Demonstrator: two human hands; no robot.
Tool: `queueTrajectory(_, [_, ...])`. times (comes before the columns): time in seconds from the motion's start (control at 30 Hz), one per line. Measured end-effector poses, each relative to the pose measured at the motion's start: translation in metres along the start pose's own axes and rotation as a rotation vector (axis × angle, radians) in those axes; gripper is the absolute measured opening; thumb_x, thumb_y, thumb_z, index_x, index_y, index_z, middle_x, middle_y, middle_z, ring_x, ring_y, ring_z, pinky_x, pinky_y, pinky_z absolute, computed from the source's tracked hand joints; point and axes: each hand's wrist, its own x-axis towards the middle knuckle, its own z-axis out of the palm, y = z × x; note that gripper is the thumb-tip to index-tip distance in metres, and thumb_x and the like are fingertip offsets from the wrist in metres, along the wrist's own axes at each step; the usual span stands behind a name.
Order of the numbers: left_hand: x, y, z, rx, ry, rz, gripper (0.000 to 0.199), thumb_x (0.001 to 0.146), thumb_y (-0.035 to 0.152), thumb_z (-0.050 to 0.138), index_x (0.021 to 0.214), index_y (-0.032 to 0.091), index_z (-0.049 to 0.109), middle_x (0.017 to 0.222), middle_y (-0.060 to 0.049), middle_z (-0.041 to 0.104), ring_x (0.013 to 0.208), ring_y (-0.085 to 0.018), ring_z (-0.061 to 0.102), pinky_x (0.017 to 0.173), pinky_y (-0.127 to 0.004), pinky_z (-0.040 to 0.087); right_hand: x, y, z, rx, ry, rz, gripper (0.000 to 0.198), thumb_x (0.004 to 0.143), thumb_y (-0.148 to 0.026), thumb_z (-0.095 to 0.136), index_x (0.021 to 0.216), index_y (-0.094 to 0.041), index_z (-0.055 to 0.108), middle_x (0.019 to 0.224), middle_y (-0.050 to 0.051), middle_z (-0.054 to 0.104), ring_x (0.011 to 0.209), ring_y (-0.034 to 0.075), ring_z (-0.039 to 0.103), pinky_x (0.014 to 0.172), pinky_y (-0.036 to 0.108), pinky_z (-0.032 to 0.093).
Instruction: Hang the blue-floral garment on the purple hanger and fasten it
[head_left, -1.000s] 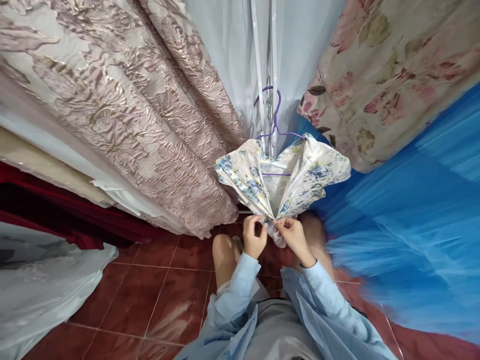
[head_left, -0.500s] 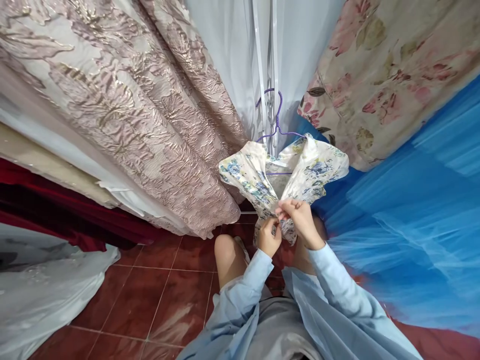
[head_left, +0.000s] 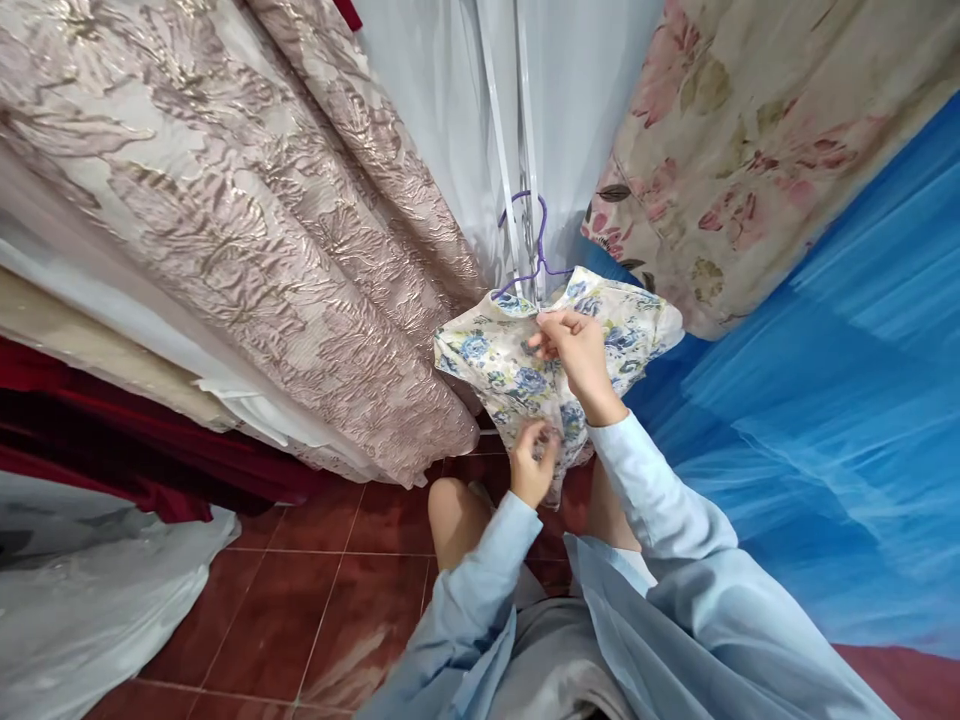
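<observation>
A small white garment with blue and yellow flowers point(head_left: 517, 375) hangs on a purple hanger point(head_left: 540, 250). Its front opening is drawn together up to the neckline. My right hand point(head_left: 577, 355) is closed in a pinch at the top of that opening, just below the neck; whatever small part sits in the fingertips is hidden. Lower down, my left hand point(head_left: 532, 468) is in front of the garment, its fingers curved with a gap to the thumb and somewhat blurred. It appears to hold nothing.
Pink-gold brocade fabric point(head_left: 322, 270) hangs on the left, beside dark red velvet point(head_left: 97, 430). White cloth point(head_left: 427, 90) hangs behind the hanger. To the right are a pink-flowered fabric point(head_left: 735, 170) and blue tulle point(head_left: 810, 450). Red tiles point(head_left: 300, 600) cover the floor.
My right hand has moved up from low on the garment's front to the neckline. The wide V opening has come together. My left hand has loosened its pinch low on the front.
</observation>
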Motion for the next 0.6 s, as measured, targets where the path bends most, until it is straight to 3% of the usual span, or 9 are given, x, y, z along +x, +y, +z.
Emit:
queueTrajectory(0.1, [0.064,0.039,-0.029,0.059,0.239,0.255,0.027,0.100,0.036,0.054,0.116,0.017,0.065,0.114,-0.013,0.066,0.095,-0.021,0.064,0.084,-0.033,0.052,-0.008,0.002,-0.008,-0.037,-0.001,-0.010,0.018,0.084,-0.034,0.068,0.080,-0.016,0.065,0.059,0.000,0.069,0.043,0.010,0.056,0.046,0.021,0.044])
queueTrajectory(0.13, [0.087,0.053,-0.038,0.073,0.240,0.353,0.030,0.101,0.036,0.052,0.121,0.018,0.064,0.120,-0.014,0.064,0.099,-0.020,0.064,0.082,-0.032,0.052,-0.010,0.001,-0.009,-0.049,-0.001,-0.022,0.016,0.084,-0.032,0.067,0.080,-0.016,0.065,0.058,0.000,0.068,0.044,0.010,0.056,0.046,0.021,0.043])
queueTrajectory(0.2, [0.130,0.076,-0.051,0.133,0.149,0.475,0.035,0.103,0.038,0.048,0.129,0.019,0.062,0.130,-0.014,0.062,0.104,-0.020,0.064,0.085,-0.032,0.053,-0.011,-0.002,-0.010,-0.062,-0.008,-0.054,0.013,0.083,-0.029,0.065,0.079,-0.016,0.065,0.056,-0.001,0.067,0.044,0.010,0.055,0.047,0.021,0.043])
queueTrajectory(0.3, [0.173,0.093,-0.059,0.269,-0.079,0.603,0.031,0.104,0.039,0.047,0.114,0.018,0.068,0.110,-0.009,0.069,0.102,-0.020,0.066,0.090,-0.033,0.052,-0.010,-0.006,-0.011,-0.074,-0.014,-0.098,0.014,0.083,-0.029,0.064,0.077,-0.016,0.065,0.052,-0.002,0.064,0.042,0.010,0.053,0.046,0.021,0.041])
queueTrajectory(0.47, [0.187,0.094,-0.057,0.384,-0.135,0.656,0.029,0.104,0.035,0.047,0.094,0.016,0.066,0.092,-0.007,0.069,0.089,-0.018,0.066,0.084,-0.030,0.051,0.000,0.003,-0.014,-0.124,-0.006,-0.123,0.018,0.083,-0.033,0.063,0.073,-0.018,0.062,0.049,-0.003,0.061,0.040,0.009,0.048,0.044,0.021,0.037])
queueTrajectory(0.6, [0.177,0.112,-0.063,0.342,-0.043,0.689,0.027,0.105,0.034,0.047,0.095,0.016,0.064,0.093,-0.007,0.068,0.092,-0.017,0.066,0.086,-0.031,0.051,0.000,0.035,-0.020,-0.207,0.022,-0.083,0.021,0.083,-0.036,0.060,0.071,-0.019,0.059,0.046,-0.004,0.055,0.039,0.010,0.044,0.045,0.024,0.034])
